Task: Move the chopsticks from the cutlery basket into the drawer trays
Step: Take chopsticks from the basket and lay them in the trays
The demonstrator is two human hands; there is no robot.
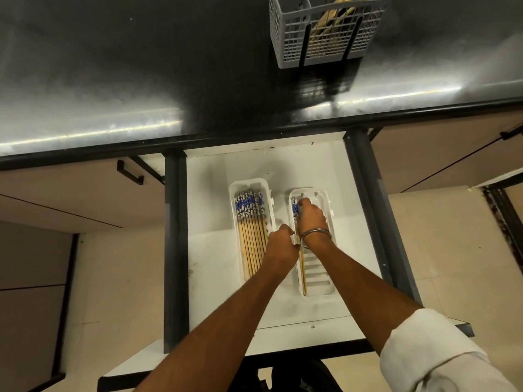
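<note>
White plastic trays sit side by side in the open drawer (215, 292), both at the centre of the frame with their long sides running from the bottom of the picture toward the top. The left tray (236, 190) holds a full row of chopsticks (252, 236), blue-patterned ends toward the top of the frame. The right tray (319, 284) holds only a few sticks (302, 267) along its left wall, lying the same way.

The right hand (311, 219) is inside the right tray, fingers curled down onto the patterned ends of those sticks; whether it pinches them or just presses them flat I cannot tell. The left hand (281, 240) is closed against the strip between the two trays, seemingly steadying the right tray's edge, though what it grips is hidden.

More chopsticks stand in the basket (285, 38) on the black counter (113, 66), at the top of the frame, right of centre. That puts them straight beyond the right hand and farther from the left, so the right hand looks the likelier one to fetch them. They stand near upright, so each bunch must be turned flat, along the tray's length.
</note>
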